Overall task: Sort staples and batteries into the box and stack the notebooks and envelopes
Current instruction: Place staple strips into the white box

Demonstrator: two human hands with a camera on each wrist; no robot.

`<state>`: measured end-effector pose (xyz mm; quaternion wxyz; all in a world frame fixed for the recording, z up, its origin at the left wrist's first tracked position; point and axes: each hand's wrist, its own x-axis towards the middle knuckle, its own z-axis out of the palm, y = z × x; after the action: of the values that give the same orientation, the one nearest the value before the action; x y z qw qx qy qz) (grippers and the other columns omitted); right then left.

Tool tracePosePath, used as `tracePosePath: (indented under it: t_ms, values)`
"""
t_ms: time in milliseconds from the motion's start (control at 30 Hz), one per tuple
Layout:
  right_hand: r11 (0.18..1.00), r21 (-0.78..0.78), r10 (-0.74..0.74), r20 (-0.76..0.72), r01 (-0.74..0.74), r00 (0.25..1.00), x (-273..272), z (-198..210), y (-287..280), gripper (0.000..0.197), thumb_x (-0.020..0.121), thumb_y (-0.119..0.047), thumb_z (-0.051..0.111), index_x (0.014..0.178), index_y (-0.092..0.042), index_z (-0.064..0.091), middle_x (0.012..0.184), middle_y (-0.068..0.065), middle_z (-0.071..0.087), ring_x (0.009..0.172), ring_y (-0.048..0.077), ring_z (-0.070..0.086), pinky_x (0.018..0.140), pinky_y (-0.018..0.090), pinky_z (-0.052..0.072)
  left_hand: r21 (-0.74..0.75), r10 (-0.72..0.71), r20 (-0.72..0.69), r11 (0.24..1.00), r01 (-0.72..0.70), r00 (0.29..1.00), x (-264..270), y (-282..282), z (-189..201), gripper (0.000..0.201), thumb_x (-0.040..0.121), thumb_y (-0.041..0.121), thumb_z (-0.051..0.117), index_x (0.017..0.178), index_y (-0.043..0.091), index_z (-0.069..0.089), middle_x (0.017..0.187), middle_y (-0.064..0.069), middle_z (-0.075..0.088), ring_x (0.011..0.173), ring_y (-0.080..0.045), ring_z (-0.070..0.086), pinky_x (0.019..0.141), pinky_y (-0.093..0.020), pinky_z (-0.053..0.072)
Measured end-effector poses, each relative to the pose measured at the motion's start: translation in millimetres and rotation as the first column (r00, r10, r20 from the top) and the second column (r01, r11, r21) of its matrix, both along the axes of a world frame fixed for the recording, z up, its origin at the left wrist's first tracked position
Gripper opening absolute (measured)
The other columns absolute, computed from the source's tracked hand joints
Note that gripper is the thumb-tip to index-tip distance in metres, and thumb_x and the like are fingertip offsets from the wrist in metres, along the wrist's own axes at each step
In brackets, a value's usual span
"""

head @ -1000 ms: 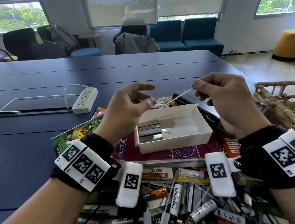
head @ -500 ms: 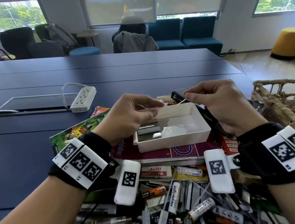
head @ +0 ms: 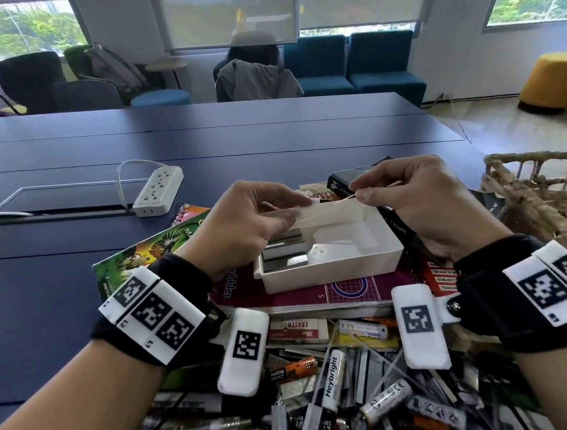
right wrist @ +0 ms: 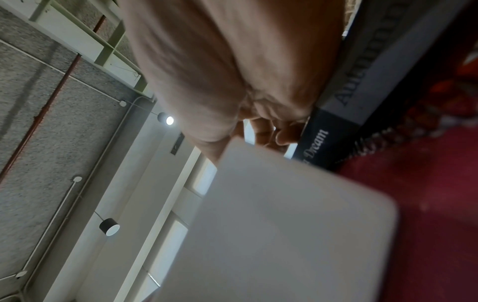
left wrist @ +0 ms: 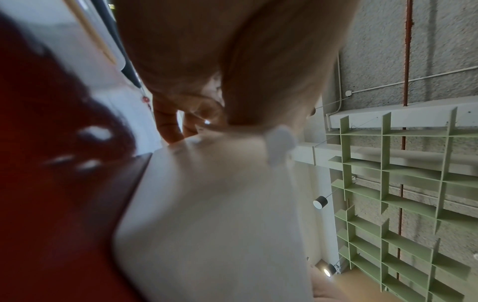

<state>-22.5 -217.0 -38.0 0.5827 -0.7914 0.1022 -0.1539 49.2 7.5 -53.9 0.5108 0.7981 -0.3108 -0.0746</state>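
Note:
A thin staple strip (head: 332, 200) is stretched just above the far rim of the white box (head: 334, 268). My left hand (head: 295, 207) pinches its left end and my right hand (head: 358, 193) pinches its right end. Several silver staple blocks (head: 285, 255) lie in the box's left half. The box rests on a maroon notebook (head: 349, 291), which tops a stack with a green notebook (head: 149, 252). Loose batteries (head: 332, 377) and staple strips are heaped in front. In the wrist views the box (left wrist: 207, 214) (right wrist: 284, 224) is blurred beneath curled fingers (left wrist: 168, 126).
A black book (head: 395, 226) lies right of the box under my right hand. A wicker basket (head: 545, 194) stands at the far right. A white power strip (head: 158, 190) sits on the blue table behind left. An eraser box (head: 298, 329) lies in the heap.
Both hands have come down and closer together with the staple strip, from above the box to its far rim.

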Motion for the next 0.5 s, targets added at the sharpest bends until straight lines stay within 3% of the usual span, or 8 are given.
tracePosePath:
  t_ms: [133, 267, 333, 433, 500]
  values:
    - [1.0, -0.009, 0.01, 0.005, -0.01, 1.0, -1.2, 0.2, 0.2, 0.012, 0.083, 0.0, 0.08, 0.085, -0.012, 0.08, 0.079, 0.011, 0.06, 0.068, 0.024, 0.057, 0.072, 0.04, 0.055, 0.004, 0.005, 0.006, 1.0, -0.005, 1.0, 1.7, 0.5, -2.4, 0.021, 0.093, 0.014, 0.074, 0.106, 0.03, 0.08, 0.105, 0.01, 0.078, 0.103, -0.018, 0.072, 0.101, -0.043, 0.055]
    - [1.0, -0.005, -0.02, 0.003, 0.02, 1.0, 1.4, -1.0, -1.1, 0.01, 0.084, -0.004, 0.08, 0.081, -0.013, 0.079, 0.082, 0.016, 0.067, 0.073, 0.023, 0.064, 0.082, 0.052, 0.06, 0.0, 0.008, 0.004, 1.0, -0.008, 1.0, 1.5, 0.4, -2.9, 0.02, 0.094, 0.014, 0.074, 0.106, 0.029, 0.08, 0.104, 0.007, 0.078, 0.103, -0.022, 0.072, 0.101, -0.044, 0.055]
    - [0.999, -0.011, -0.04, 0.008, 0.04, 0.999, 3.4, -2.8, -2.9, 0.013, 0.084, -0.003, 0.079, 0.077, -0.014, 0.078, 0.08, 0.014, 0.067, 0.074, 0.022, 0.064, 0.083, 0.055, 0.059, -0.002, 0.012, -0.004, 1.0, -0.012, 1.0, 0.6, 0.0, -2.1, 0.019, 0.094, 0.014, 0.073, 0.105, 0.028, 0.08, 0.103, 0.005, 0.078, 0.102, -0.024, 0.072, 0.1, -0.045, 0.055]
    - [0.998, -0.042, -0.049, 0.019, 0.05, 0.999, 4.5, -5.3, -4.1, 0.018, 0.082, -0.002, 0.08, 0.075, -0.018, 0.078, 0.091, 0.027, 0.069, 0.074, 0.027, 0.063, 0.084, 0.059, 0.058, -0.002, 0.008, -0.005, 1.0, -0.008, 1.0, -0.8, 0.0, -0.4, 0.02, 0.094, 0.012, 0.073, 0.106, 0.025, 0.08, 0.102, 0.008, 0.078, 0.102, -0.022, 0.072, 0.099, -0.04, 0.055]
    - [0.998, -0.046, -0.04, 0.022, 0.041, 0.999, 4.2, -6.3, -4.8, 0.018, 0.081, -0.002, 0.081, 0.076, -0.02, 0.079, 0.093, 0.025, 0.071, 0.076, 0.029, 0.066, 0.085, 0.06, 0.058, 0.0, 0.005, -0.003, 1.0, -0.005, 1.0, -1.4, -0.3, 0.3, 0.02, 0.094, 0.011, 0.073, 0.107, 0.024, 0.08, 0.102, 0.01, 0.078, 0.102, -0.02, 0.072, 0.098, -0.037, 0.056]
